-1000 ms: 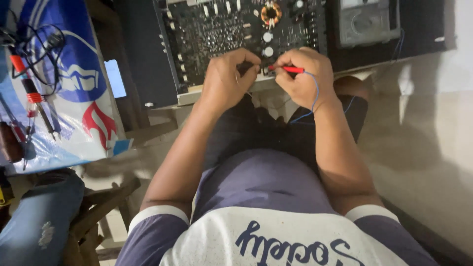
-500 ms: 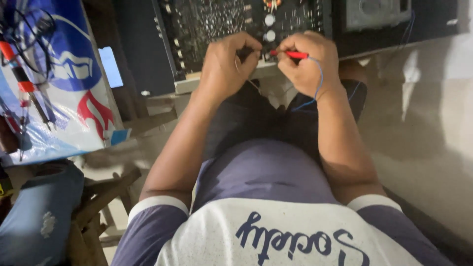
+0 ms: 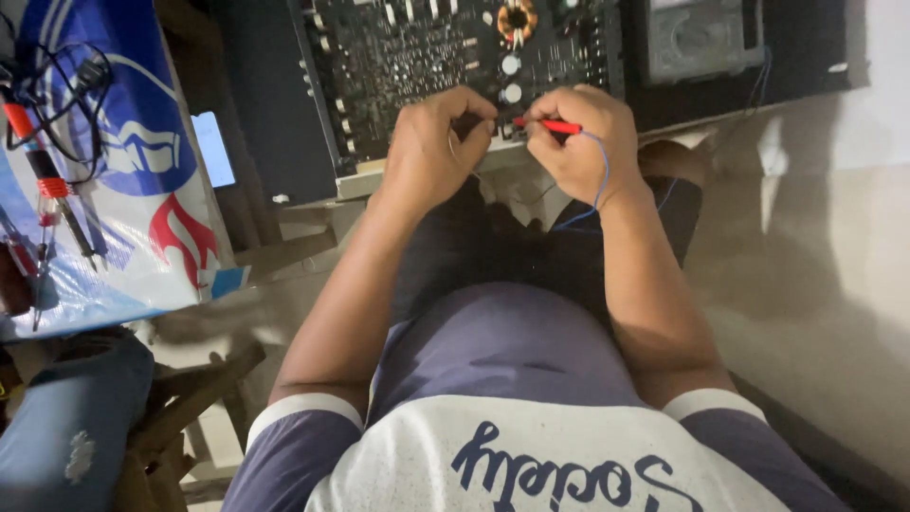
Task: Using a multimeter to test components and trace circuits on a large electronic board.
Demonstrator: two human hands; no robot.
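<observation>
**Red probe lies crosswise at the board's near edge, both hands closed on their tools**

The red probe [image 3: 548,124] lies nearly level, its long axis running left to right across the view, with the tip pointing toward the person's left and reaching the near edge of the circuit board [image 3: 445,47]. The right hand [image 3: 578,142] is clamped round its rear part, and a thin blue lead [image 3: 601,180] loops from it down over the wrist. Just beside the tip, the left hand [image 3: 431,142] is curled shut on a dark object, seemingly a second probe, though too little shows to be sure. The two hands sit close together, nearly touching, both pressed to the same strip of board; the red tip falls in the small gap between them, so the right hand carries it and the left is the nearer neighbour.

The board lies ahead of the hands, a copper coil [image 3: 517,17] near its far side. A grey meter [image 3: 701,38] rests to the right. Off to the left, a blue and white printed sheet [image 3: 142,161] carries loose tools.
</observation>
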